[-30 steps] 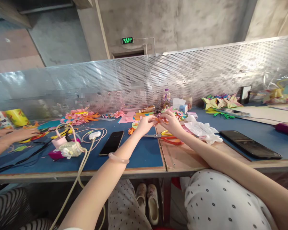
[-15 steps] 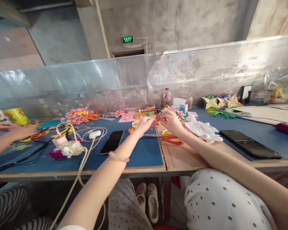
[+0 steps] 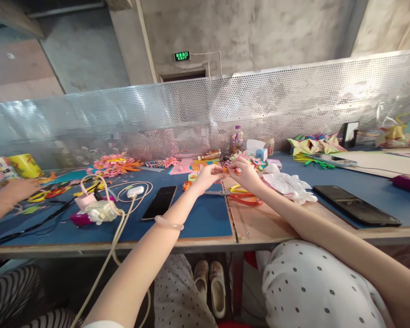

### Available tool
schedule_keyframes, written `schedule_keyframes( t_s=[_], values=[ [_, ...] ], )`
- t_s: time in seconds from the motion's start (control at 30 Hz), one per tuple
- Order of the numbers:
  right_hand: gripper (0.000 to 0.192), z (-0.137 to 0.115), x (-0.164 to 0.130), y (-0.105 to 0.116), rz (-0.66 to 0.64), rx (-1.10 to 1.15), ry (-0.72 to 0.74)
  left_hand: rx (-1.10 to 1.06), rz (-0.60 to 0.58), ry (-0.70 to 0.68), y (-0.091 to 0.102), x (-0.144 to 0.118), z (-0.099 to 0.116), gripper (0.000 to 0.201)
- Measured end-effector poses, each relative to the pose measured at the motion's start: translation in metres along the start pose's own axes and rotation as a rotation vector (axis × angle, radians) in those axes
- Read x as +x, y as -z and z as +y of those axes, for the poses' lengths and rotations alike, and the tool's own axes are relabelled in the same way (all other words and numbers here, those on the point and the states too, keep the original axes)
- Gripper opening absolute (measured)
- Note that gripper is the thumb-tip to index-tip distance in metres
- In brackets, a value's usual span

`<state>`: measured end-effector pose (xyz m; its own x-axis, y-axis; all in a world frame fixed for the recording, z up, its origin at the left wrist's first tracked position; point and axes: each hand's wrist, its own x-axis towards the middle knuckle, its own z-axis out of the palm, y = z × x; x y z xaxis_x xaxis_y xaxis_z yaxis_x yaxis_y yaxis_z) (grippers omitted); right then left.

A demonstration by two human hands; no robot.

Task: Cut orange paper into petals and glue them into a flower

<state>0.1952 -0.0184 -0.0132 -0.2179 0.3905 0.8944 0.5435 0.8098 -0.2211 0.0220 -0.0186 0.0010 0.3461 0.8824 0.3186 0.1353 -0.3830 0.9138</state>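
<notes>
1. Since half a second ago, the left hand (image 3: pixel 207 176) has been drawn back up against the right hand (image 3: pixel 243 174), closing the gap.
2. A small orange paper piece (image 3: pixel 229 170) is pinched between both hands' fingertips, above the table (image 3: pixel 205 218).
3. Its long axis appears to run left-right between the hands; its shape is mostly hidden by fingers.
4. Scissors (image 3: pixel 237 197) lie below.
</notes>
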Motion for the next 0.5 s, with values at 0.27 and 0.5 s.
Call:
schedule_keyframes(
  t_s=[0.27, 0.5],
  values=[
    [0.012, 0.007, -0.003, -0.005, -0.023, 0.009, -0.016, 0.013, -0.01, -0.004, 0.003, 0.004, -0.008, 0.028],
    [0.006, 0.014, -0.007, -0.009, -0.076, -0.025, 0.008, 0.002, 0.02, 0.111, 0.002, 0.002, -0.007, 0.023]
  ],
)
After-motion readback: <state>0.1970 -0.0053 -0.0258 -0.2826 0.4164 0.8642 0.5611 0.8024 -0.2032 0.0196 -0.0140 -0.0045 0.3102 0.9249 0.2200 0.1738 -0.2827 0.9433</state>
